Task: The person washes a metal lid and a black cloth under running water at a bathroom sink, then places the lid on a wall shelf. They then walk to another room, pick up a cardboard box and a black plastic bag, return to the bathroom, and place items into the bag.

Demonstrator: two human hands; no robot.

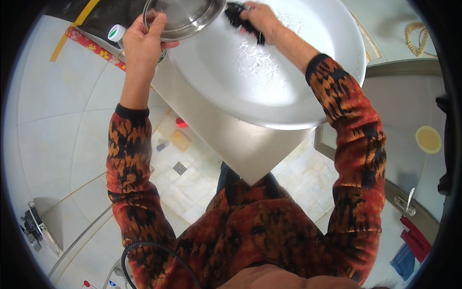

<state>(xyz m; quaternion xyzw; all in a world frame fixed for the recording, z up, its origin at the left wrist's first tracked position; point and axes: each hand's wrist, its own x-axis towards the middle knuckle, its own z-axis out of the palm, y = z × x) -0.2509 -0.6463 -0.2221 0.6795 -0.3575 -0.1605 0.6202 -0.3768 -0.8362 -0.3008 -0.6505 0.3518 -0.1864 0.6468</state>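
Note:
My left hand [143, 41] grips the rim of a shiny round steel dish [185, 21], thumb on top and fingers beneath. The dish is held tilted over the left rim of a large white basin [303, 113]; the frame cuts off its far side. Over the basin's far part, my right hand [260, 20] is closed on a crumpled black cloth [236, 15], with some of it hanging below the fingers. The cloth is just right of the dish, apart from it. Ripples and glare show on the water [260, 62] in the basin.
The basin stands on a pale countertop [226, 130] whose corner points at my body. A white-capped bottle [116, 33] and a red floral strip [96, 49] lie beyond my left hand. To the right is a door with a handle [409, 204]; a yellow sponge [181, 140] is on the floor.

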